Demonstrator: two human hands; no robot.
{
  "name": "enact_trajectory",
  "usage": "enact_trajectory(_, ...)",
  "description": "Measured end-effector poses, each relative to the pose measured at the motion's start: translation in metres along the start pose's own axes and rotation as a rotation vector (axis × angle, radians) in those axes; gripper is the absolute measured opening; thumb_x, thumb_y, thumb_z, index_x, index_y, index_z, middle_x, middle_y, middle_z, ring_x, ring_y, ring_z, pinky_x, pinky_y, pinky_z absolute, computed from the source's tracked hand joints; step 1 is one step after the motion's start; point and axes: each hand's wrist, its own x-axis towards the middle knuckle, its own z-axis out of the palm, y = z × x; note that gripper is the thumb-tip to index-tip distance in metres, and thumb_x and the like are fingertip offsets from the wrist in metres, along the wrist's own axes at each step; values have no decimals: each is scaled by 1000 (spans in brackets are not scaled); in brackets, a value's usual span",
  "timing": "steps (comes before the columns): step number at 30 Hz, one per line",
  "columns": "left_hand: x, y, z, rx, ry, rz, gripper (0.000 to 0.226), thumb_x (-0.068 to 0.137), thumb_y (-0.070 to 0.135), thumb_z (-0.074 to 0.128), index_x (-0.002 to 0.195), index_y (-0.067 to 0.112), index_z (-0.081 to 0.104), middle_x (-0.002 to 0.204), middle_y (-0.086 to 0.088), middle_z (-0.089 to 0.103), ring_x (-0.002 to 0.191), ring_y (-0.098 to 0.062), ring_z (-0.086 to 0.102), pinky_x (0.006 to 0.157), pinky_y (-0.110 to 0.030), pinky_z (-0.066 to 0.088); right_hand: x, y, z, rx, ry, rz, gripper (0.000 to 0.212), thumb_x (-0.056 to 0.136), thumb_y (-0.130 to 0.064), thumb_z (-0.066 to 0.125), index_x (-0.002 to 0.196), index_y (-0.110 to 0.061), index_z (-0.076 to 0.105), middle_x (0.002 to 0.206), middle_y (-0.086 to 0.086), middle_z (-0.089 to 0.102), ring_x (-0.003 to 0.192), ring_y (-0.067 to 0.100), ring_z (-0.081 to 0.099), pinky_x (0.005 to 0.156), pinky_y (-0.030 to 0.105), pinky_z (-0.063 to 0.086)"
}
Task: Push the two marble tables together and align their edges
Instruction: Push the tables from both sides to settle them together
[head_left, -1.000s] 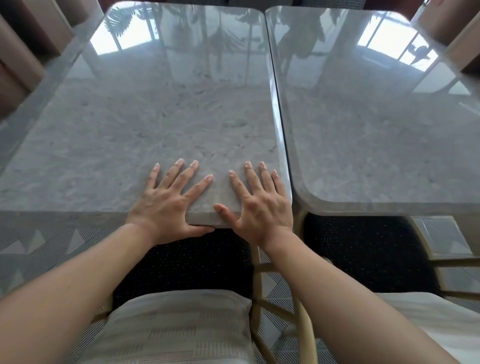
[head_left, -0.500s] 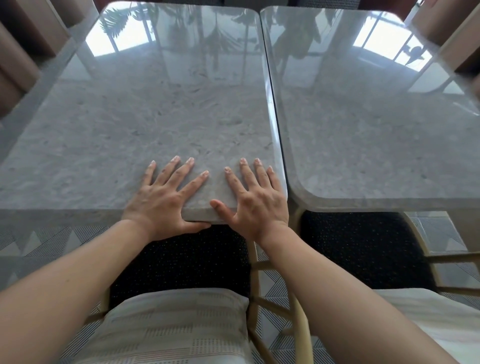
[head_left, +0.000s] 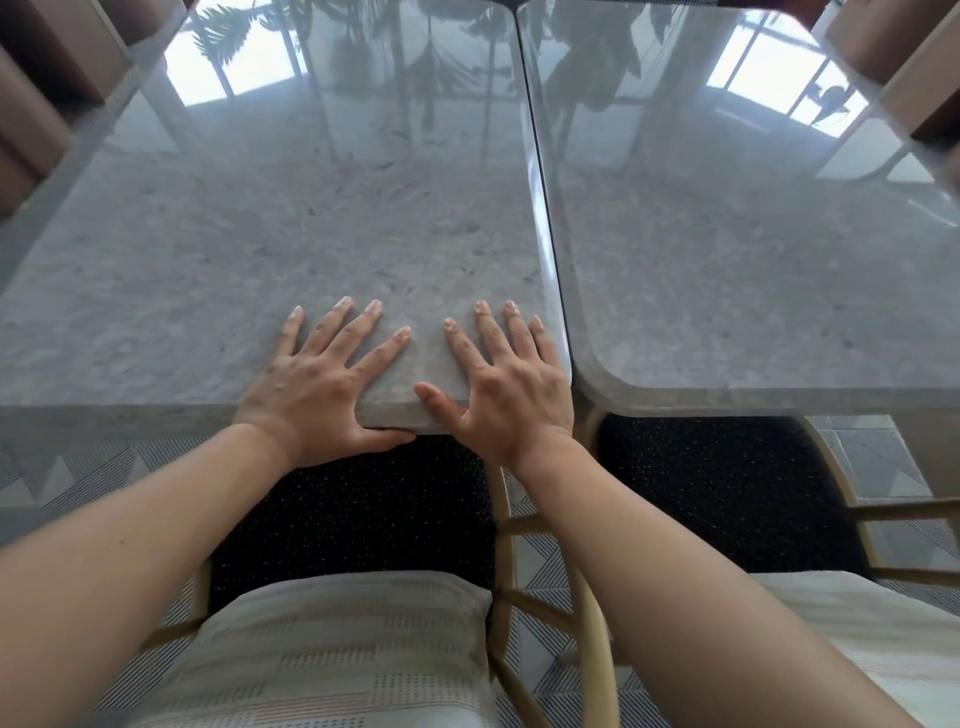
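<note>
Two grey marble tables stand side by side with only a thin dark seam between them. The left table (head_left: 260, 249) carries both my hands at its near right corner. My left hand (head_left: 317, 384) lies with fingers spread on top and its thumb hooked under the near edge. My right hand (head_left: 511, 384) rests flat and spread on the corner, right beside the seam. The right table (head_left: 753, 291) has a rounded near corner, and its near edge sits slightly farther from me than the left table's.
Two chairs with black seats (head_left: 363, 514) and gold frames (head_left: 501, 525) are tucked under the near edges; their pale striped cushions (head_left: 332, 654) are close to me. Brown chair backs (head_left: 31, 130) stand at the far corners. Patterned carpet (head_left: 52, 478) covers the floor.
Both hands keep the same spots on the left table's corner. The view has shifted slightly; the seam between the tables looks unchanged.
</note>
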Motion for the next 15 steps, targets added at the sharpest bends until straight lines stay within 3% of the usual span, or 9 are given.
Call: enact_trajectory(15,6,0,0,-9,37,-2,112,74,97,37,164,31,31,172,-12,31,159,-38,30,123,-72,20,7,7,3,18,1,-13,87,96,-81,25,164,-29,38,174,13,33,164,41,23,134,56,14)
